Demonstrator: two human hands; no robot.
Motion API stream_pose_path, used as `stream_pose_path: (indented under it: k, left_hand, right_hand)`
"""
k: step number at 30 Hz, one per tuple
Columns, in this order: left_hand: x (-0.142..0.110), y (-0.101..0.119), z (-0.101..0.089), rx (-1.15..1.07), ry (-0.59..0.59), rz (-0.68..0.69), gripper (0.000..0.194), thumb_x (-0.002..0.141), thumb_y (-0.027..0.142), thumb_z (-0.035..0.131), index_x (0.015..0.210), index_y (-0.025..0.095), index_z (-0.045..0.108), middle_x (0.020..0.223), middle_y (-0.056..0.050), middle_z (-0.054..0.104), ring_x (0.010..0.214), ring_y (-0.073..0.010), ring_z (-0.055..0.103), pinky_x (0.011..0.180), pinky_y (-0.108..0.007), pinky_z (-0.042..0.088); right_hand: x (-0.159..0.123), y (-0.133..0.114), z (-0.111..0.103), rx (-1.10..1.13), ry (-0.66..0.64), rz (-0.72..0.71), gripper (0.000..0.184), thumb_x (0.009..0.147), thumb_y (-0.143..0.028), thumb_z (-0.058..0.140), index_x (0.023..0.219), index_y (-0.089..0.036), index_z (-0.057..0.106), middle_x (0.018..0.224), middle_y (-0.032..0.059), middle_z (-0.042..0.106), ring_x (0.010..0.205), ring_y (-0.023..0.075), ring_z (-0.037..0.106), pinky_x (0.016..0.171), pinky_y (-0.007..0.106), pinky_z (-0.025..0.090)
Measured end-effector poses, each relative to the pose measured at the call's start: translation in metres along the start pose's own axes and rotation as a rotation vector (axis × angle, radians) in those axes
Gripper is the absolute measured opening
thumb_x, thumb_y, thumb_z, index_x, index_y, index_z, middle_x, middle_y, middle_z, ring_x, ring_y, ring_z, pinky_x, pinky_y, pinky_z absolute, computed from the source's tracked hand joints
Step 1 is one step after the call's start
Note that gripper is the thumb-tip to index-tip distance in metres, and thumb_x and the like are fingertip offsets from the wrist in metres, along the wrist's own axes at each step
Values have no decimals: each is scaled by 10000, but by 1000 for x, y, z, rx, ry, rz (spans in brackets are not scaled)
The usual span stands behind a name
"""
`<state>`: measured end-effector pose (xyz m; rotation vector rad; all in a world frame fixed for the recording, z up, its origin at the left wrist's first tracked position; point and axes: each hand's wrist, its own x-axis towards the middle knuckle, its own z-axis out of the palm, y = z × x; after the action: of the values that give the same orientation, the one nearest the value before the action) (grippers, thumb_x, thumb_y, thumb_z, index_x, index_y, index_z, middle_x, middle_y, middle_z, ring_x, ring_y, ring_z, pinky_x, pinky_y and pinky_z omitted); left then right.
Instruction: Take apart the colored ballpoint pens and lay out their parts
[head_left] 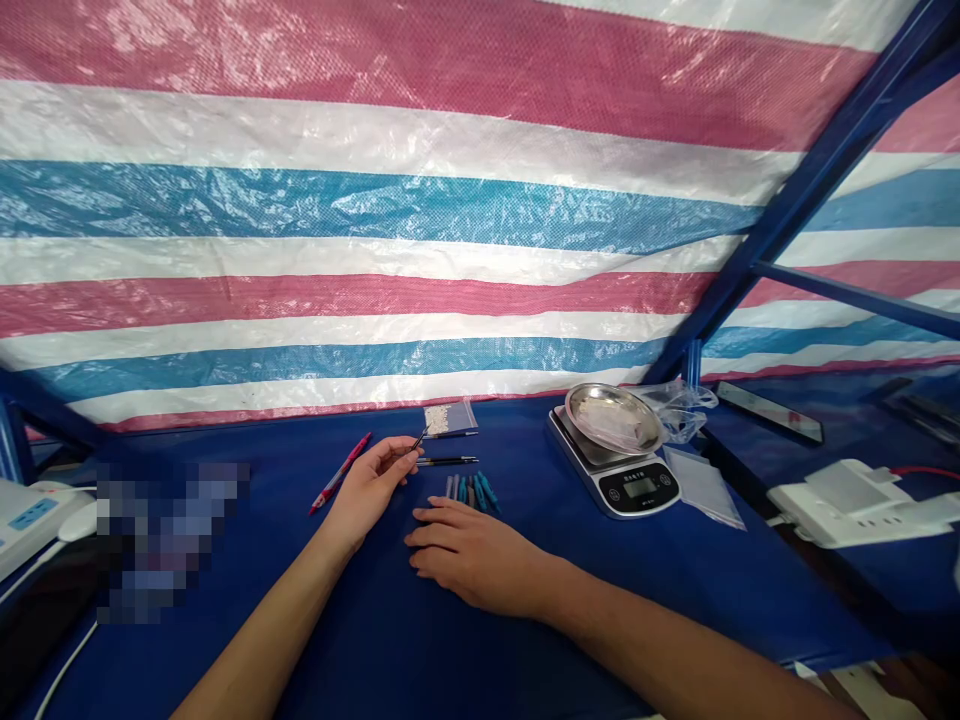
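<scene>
My left hand (377,484) is closed in a pinch on a thin dark pointed stick (422,437), whose exact kind I cannot make out. Beyond its tip lies a small clear bag (459,416) with whitish grains. A black pen (454,461) rests just right of these fingers, with another dark pen (456,434) behind it. On the left is a red pen (341,474). My right hand (472,552) lies palm down on the blue table (360,620), fingers stretched out and holding nothing. Several teal and clear pen parts (472,491) sit beyond its knuckles.
At the right stands a digital scale (637,487) bearing a metal bowl (615,418). Plastic bags (705,487), a phone (769,411) and a power strip (862,508) lie farther right. Another power strip (34,522) is at left, beside a blurred patch. Striped sheeting (375,300) hangs behind.
</scene>
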<state>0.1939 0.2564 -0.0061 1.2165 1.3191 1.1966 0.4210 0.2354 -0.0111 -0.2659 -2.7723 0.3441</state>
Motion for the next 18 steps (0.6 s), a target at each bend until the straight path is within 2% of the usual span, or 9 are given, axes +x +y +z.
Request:
stream_pose_path:
  k: [2, 7, 11, 15, 18]
  left_hand:
    - [0, -1, 0, 24, -4, 0, 471, 849, 572, 807, 1128, 199, 740, 988, -62, 754, 866, -213, 666, 754, -310, 502]
    - [0, -4, 1, 70, -11, 7, 442, 861, 567, 796, 1121, 213, 754, 957, -52, 760, 833, -209, 663, 731, -302, 495]
    - [0, -5, 1, 73, -12, -1, 456, 855, 575, 799, 1129, 214, 756, 990, -62, 769, 837, -211, 661, 728, -301, 488]
    - [1, -6, 0, 77, -17, -12, 463, 866, 580, 791, 1149, 216, 756, 998, -64, 769, 826, -206, 656, 736, -303, 484]
    - [1, -6, -1, 88, -14, -9, 459, 881, 585, 776, 1161, 222, 756, 1011, -66, 772, 842, -211, 663, 745, -304, 489]
  right_hand:
    - [0, -2, 1, 54, -37, -48, 260, 1102, -195, 523, 1293, -156, 695, 1454, 90, 689, 1519, 223, 482, 1325, 460, 315]
    - [1, -17, 3, 182, -74, -116, 266, 1086, -283, 581, 1284, -144, 692, 1461, 125, 683, 1529, 187, 471, 1319, 404, 322]
    - [2, -34, 10, 198, -97, -222, 259, 1064, -177, 545, 1281, -149, 684, 1449, 81, 694, 1516, 145, 482, 1324, 325, 292]
    - [6, -45, 10, 146, -69, -345, 256, 1101, -262, 536, 1245, -141, 709, 1362, 59, 728, 1462, 141, 530, 1311, 259, 282]
    - [6, -45, 3, 119, -56, -347, 256, 1096, -303, 549, 1248, -177, 712, 1346, 44, 721, 1422, 178, 531, 1279, 292, 328]
